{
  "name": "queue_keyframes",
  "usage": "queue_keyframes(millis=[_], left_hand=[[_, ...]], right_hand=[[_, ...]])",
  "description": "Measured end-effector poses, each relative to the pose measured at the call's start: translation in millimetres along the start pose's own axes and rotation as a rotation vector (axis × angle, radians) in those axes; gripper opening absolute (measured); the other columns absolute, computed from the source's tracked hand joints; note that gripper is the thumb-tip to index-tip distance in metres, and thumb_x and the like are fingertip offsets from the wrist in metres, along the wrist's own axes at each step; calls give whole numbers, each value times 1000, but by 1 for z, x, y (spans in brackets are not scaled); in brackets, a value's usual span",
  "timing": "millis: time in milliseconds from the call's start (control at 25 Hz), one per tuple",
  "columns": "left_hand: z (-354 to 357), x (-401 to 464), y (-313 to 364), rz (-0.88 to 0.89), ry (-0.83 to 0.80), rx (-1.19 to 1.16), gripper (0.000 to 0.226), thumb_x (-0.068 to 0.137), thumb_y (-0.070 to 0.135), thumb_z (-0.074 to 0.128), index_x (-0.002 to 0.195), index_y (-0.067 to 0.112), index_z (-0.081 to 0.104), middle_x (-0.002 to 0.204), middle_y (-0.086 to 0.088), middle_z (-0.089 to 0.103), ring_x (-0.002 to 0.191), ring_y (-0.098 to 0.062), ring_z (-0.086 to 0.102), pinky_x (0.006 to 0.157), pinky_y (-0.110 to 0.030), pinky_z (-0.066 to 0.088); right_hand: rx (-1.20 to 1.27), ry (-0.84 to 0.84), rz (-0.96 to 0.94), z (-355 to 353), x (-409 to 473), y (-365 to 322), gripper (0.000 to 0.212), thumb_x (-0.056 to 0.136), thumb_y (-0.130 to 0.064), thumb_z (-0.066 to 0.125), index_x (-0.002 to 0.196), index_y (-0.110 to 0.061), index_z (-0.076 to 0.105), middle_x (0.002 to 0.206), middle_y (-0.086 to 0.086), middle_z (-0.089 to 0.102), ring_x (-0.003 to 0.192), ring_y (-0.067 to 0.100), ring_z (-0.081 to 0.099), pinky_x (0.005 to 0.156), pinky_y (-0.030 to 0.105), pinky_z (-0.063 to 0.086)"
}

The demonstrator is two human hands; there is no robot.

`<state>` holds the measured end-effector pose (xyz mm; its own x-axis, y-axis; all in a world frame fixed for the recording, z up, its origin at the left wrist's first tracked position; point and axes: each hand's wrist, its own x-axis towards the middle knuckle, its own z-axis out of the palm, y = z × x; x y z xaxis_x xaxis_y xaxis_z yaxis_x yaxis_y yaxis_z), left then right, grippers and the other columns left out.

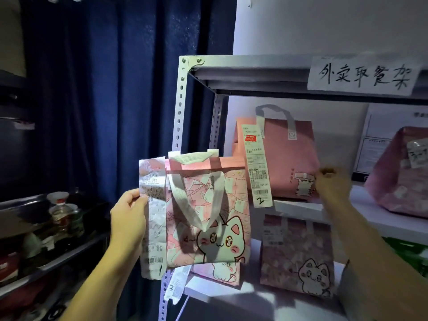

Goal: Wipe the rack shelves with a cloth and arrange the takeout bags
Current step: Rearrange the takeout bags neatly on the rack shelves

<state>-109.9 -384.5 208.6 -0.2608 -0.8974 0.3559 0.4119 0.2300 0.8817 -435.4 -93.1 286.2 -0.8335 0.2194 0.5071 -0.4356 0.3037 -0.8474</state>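
Note:
My left hand (128, 214) grips the left edge of a pink cat-print takeout bag (208, 218) with a long receipt marked 1, and holds it up in front of the rack's left post (179, 105). My right hand (331, 184) touches the lower right corner of a plain pink bag (284, 158) that stands on the middle shelf (298, 206) and carries a receipt marked 2. Another cat-print bag (296, 256) stands on the shelf below. A fourth pink bag (403, 172) sits at the far right of the middle shelf. No cloth is in view.
A handwritten paper sign (363, 76) is taped to the top shelf edge. A dark blue curtain (111, 89) hangs left of the rack. Further left, a dark shelf unit (53, 258) holds bottles and jars. A receipt marked 3 (177, 286) hangs below the held bag.

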Motion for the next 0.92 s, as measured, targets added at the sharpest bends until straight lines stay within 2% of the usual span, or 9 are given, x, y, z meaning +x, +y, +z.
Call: queue_keyframes(millis=[80,200,280,360,480,560,680,800,920], left_hand=[[13,6,13,29,-22,-13,22,92,6,55,94,20,72,93,0,76,94,-25,71,89,-46,57],[30,19,33,83,-35,-34,21,91,10,54,97,20,71,97,-7,75,95,-31,71,88,-51,58],[45,26,46,122,-34,-40,23,88,11,52,90,25,69,89,1,75,82,-21,71,77,-42,59],[67,31,57,167,-54,-22,25,87,11,50,85,29,67,79,9,69,71,-12,63,64,-31,54],[97,39,65,168,-83,31,29,87,10,46,99,21,69,77,6,63,63,-7,51,56,-25,41],[111,49,72,163,-84,45,32,88,10,46,112,12,67,86,0,66,69,-11,54,58,-27,44],[123,64,83,218,-74,39,31,88,12,44,109,13,66,89,-2,68,77,-16,58,67,-33,50],[136,76,86,254,-67,83,25,91,13,43,107,13,63,86,1,64,81,-19,57,72,-33,48],[152,81,77,225,-69,131,21,93,12,42,101,22,59,82,9,59,76,-15,54,69,-30,43]], right_hand=[[-53,61,-11,-24,9,7,18,90,-17,63,105,-12,70,105,15,72,101,35,66,85,37,51],[-38,95,-13,-58,16,15,23,88,-11,62,108,-8,72,108,18,73,101,36,67,89,42,54],[-49,113,5,-75,17,20,24,88,-9,62,111,-5,71,109,20,72,102,37,67,90,42,54],[-78,135,10,-89,16,25,24,88,-9,62,109,-4,72,107,19,72,97,34,66,81,32,48],[-83,157,17,-104,16,32,20,89,-8,63,106,-5,72,103,19,72,87,26,60,78,30,43],[-82,157,17,-111,18,37,19,89,-10,62,106,-8,70,104,18,72,93,31,64,82,36,50],[-85,171,19,-116,19,41,20,88,-12,63,106,-10,69,105,18,72,98,36,66,88,44,55],[-65,197,3,-115,17,43,21,86,-12,64,106,-8,69,101,18,71,95,36,66,86,47,56],[-81,232,-14,-112,13,42,13,86,-14,63,98,-13,67,93,14,69,86,33,63,79,43,55]])
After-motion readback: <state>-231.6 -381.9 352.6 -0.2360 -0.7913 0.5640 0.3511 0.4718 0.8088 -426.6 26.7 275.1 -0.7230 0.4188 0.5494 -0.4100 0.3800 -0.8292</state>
